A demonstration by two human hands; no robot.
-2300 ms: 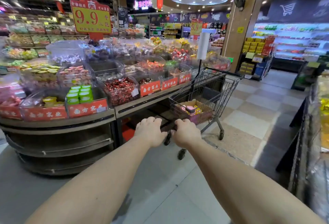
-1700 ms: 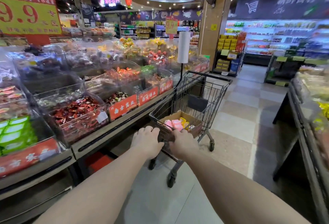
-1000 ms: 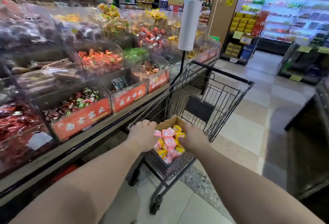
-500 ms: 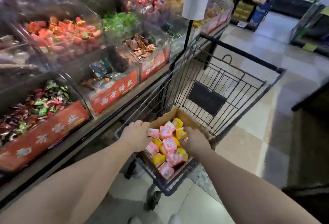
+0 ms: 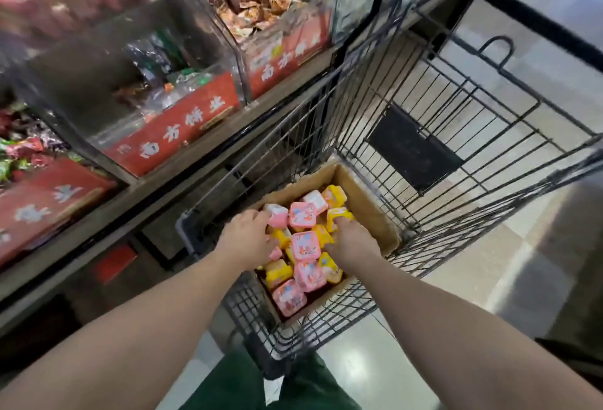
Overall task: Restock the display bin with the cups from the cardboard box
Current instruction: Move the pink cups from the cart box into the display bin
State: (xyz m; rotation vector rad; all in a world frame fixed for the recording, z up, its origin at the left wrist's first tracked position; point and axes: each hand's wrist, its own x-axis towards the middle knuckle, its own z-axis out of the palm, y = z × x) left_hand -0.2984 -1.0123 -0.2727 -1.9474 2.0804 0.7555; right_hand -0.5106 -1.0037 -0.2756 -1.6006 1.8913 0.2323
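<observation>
An open cardboard box (image 5: pixel 369 204) sits in the near end of a black wire shopping cart (image 5: pixel 463 106). It holds several small square cups (image 5: pixel 305 246) with pink or yellow lids. Both my hands are inside the box. My left hand (image 5: pixel 248 237) curls its fingers over a pink cup (image 5: pixel 277 213) at the box's left side. My right hand (image 5: pixel 353 240) has its fingers curled down on a yellow cup (image 5: pixel 339 215) at the right side. A clear display bin (image 5: pixel 98 77) with a red label, holding only a few packets, stands on the shelf to the left.
The cart is close against the snack counter (image 5: pixel 169 178). Neighbouring clear bins hold brown snack packets (image 5: pixel 257 2) and red and green wrapped sweets (image 5: pixel 19 152). Tiled floor (image 5: pixel 489 279) lies to the right of the cart.
The cart was pushed along the counter. Both hands have left the cart handle and moved forward into the box onto the cups. The view has tilted down and closer.
</observation>
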